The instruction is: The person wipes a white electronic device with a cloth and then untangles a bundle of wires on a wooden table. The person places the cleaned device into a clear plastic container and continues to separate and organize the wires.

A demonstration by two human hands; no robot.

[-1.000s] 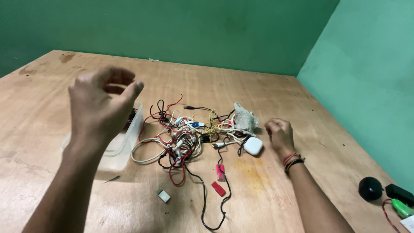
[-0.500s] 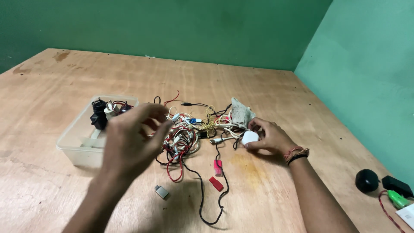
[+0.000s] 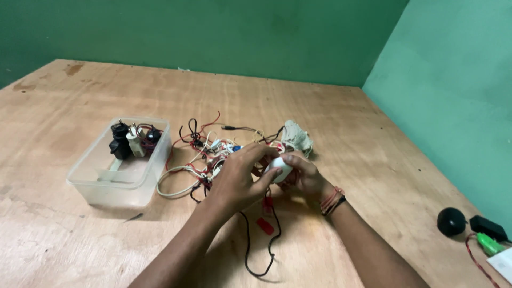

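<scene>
A small white rounded device (image 3: 279,169) sits between both of my hands, just above the wooden floor. My right hand (image 3: 303,174) grips it from the right, a red thread band on that wrist. My left hand (image 3: 241,176) closes on it from the left, fingers on its top. Under and behind the hands lies a tangle of red, black and white wires (image 3: 205,154) with small parts. A black wire (image 3: 256,250) loops toward me, with a red tag (image 3: 265,225) beside it.
A clear plastic tub (image 3: 106,186) stands at the left, holding black and white parts (image 3: 130,141). A crumpled grey cloth (image 3: 296,137) lies behind the hands. At the far right sit a black round object (image 3: 451,221), a black block (image 3: 488,228) and a green piece (image 3: 489,245). Green walls bound the floor.
My left hand came down from in front of the tub to the white device. My right hand picked the device up and drew it to the left.
</scene>
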